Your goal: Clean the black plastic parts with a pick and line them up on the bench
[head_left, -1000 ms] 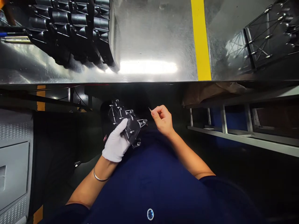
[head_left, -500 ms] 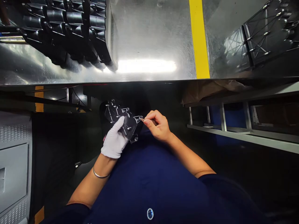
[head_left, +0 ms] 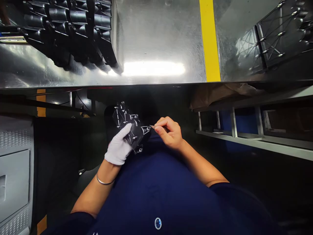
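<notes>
My left hand [head_left: 119, 145], in a white glove, grips a black molded plastic part [head_left: 137, 132] above my lap, thumb across its upper face. The part has ribs, pins and small ring-shaped lugs at its edges. My bare right hand [head_left: 170, 132] pinches a small pointed tool [head_left: 152, 126] between thumb and forefinger. Its tip sits just right of the lug [head_left: 148, 128] on the part's right side; whether they touch I cannot tell. Most of the tool is hidden in my fingers.
Ahead is a metal table [head_left: 158, 36] with a yellow stripe [head_left: 209, 39]. Stacked black parts [head_left: 70, 32] stand on its left, more black parts [head_left: 271, 39] on its right. A grey plastic box [head_left: 14, 176] is at left, a metal frame [head_left: 244, 138] at right.
My right hand and the pointed tool have shifted a little to the right, off the lug. The black part has turned slightly in my left hand.
</notes>
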`<state>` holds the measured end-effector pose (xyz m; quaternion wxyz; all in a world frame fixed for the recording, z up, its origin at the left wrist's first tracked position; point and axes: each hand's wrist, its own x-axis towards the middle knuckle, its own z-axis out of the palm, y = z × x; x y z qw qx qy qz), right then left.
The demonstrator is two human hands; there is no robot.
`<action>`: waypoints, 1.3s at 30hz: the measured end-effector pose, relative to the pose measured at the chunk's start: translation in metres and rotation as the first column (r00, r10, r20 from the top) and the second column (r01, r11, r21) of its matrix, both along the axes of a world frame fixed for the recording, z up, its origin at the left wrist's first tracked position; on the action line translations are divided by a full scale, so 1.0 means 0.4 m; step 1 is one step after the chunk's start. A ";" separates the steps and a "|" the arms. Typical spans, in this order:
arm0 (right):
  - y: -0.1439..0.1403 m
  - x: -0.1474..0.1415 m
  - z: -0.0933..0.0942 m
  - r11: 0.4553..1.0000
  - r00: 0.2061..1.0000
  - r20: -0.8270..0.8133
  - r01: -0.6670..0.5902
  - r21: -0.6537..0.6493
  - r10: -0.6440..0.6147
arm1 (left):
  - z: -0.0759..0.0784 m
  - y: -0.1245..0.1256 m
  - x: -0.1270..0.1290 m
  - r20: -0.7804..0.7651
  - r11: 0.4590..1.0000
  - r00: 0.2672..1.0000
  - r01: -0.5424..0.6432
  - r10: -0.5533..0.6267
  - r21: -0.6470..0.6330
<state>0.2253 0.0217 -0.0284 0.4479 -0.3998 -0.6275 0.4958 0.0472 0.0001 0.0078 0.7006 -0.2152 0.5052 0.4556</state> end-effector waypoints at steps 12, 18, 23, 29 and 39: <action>-0.010 -0.018 -0.010 1.000 1.000 0.009 -0.016 -0.011 0.016 | -0.020 -0.003 -0.006 0.002 0.999 1.000 0.003 -0.003 0.035; 0.012 -0.010 -0.040 0.995 0.987 0.158 0.012 -0.100 0.004 | -0.010 -0.037 -0.027 -0.104 0.927 0.965 0.260 -0.240 0.270; 0.008 0.027 -0.005 0.957 0.946 0.165 -0.288 0.036 0.279 | -0.007 -0.032 -0.058 -0.283 0.861 0.938 0.306 -0.200 0.406; 0.001 0.019 0.028 0.855 0.899 0.244 -0.426 0.296 0.363 | -0.004 -0.019 -0.077 -0.294 0.806 0.925 0.358 -0.239 0.472; 0.009 0.008 0.022 0.830 0.869 0.331 -0.467 0.305 0.368 | -0.026 -0.031 -0.055 -0.273 0.887 0.943 0.285 -0.191 0.364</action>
